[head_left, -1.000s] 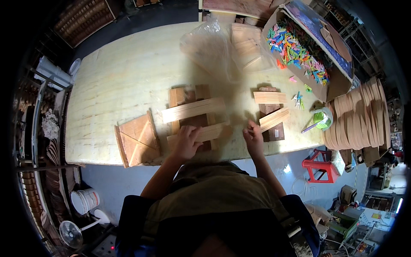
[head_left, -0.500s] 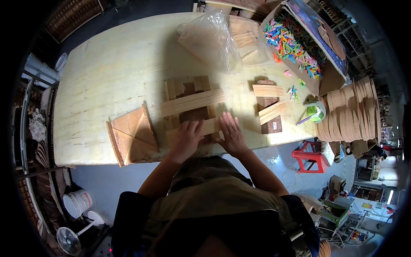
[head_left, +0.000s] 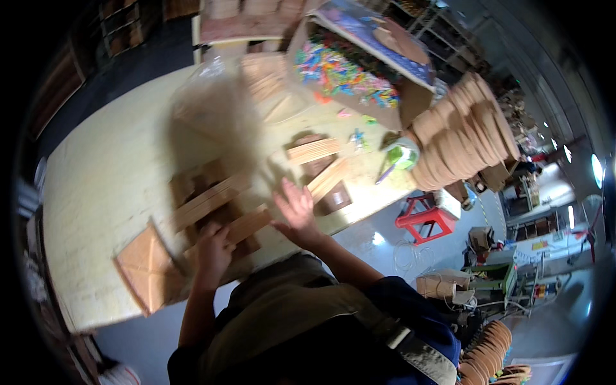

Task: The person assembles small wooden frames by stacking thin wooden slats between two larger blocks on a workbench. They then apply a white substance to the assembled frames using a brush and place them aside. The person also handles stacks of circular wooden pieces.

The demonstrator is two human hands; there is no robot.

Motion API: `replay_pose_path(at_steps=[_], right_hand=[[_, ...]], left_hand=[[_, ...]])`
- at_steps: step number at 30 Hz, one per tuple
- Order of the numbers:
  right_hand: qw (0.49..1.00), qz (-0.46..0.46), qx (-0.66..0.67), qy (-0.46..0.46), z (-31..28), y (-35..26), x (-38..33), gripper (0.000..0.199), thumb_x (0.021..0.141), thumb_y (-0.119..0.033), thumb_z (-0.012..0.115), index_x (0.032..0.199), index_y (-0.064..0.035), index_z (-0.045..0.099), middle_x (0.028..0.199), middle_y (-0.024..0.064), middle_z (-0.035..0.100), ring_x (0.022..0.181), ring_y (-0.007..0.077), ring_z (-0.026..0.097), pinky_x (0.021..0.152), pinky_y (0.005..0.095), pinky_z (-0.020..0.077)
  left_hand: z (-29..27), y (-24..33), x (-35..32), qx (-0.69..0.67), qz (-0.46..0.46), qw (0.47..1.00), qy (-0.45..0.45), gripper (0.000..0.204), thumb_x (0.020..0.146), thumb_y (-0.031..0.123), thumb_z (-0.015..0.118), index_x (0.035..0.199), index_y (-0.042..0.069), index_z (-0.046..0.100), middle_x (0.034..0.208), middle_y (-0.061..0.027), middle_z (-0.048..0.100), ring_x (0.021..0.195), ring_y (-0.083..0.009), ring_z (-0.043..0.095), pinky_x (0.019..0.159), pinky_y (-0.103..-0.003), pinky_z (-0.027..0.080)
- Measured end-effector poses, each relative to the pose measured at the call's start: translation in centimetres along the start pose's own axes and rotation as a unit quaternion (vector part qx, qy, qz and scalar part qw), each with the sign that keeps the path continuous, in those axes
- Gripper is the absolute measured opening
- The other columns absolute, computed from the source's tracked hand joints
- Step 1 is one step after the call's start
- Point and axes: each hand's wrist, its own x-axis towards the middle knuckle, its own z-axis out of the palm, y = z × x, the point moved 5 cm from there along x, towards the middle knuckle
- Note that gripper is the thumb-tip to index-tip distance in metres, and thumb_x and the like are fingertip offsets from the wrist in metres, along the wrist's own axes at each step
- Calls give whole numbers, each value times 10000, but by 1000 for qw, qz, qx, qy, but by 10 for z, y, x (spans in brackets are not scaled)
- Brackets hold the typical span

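- Beyond the left hand (head_left: 213,249), table (head_left: 96,160) spreads widely; a brown board (head_left: 151,266) lies left of it.
- This hand curls over the lower strips (head_left: 250,223), gripping or not I cannot tell; upper strips (head_left: 208,202) already lie beyond it.
- The right hand (head_left: 298,212) is spread wide by the lower strips' right end, these seemingly not yet settled.
- Right of it, two bundles (head_left: 312,151) already rest crosswise; the table edge runs below.

On the worktop (head_left: 90,192), a panel (head_left: 151,269) lies near left; right of it, two slat strips (head_left: 208,203) cross a base (head_left: 214,171), and farther right two more lie on a board (head_left: 337,198). Beyond it sits a box (head_left: 418,106) of clothespins (head_left: 346,74), a plastic bag (head_left: 212,106) to its left. A cup (head_left: 403,154) (rod (head_left: 386,174) at its near side) stands right of the board, stacked pieces (head_left: 462,131) farther right.
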Motion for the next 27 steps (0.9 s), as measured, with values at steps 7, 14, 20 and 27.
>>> replay_pose_path(at_steps=[7, 14, 20, 27], right_hand=[[762, 517, -105, 375, -79, 293, -106, 771, 743, -282, 780, 1329, 51, 405, 1223, 261, 462, 1136, 416, 425, 983, 522, 355], [600, 577, 448, 327, -60, 410, -169, 101, 915, -89, 606, 934, 8, 586, 739, 102, 621, 571, 165, 566, 532, 279, 480], [892, 434, -113, 65, -173, 426, -197, 180, 887, -138, 594, 1040, -45, 607, 808, 198, 652, 685, 335, 637, 607, 424, 510], [877, 397, -244, -115, -260, 436, -173, 146, 852, -121, 547, 966, -56, 611, 1004, 162, 657, 825, 338, 676, 690, 434, 550]], left_hand=[[-6, 33, 17, 98, -27, 994, -47, 380, 651, 45, 743, 1024, 16, 678, 887, -147, 602, 872, -338, 594, 779, -402, 507], [-8, 62, 28, 212, 10, 973, -95, 453, 620, -26, 697, 1067, 10, 639, 965, -178, 622, 885, -354, 616, 796, -402, 522], [-4, 83, 27, 213, -37, 976, -39, 452, 583, 43, 703, 1024, 27, 606, 1033, -208, 573, 1001, -401, 525, 889, -473, 469], [99, 219, 111, -294, -69, 952, -51, 440, 714, 69, 616, 1147, 56, 536, 978, -15, 554, 911, -147, 534, 816, -285, 434]])
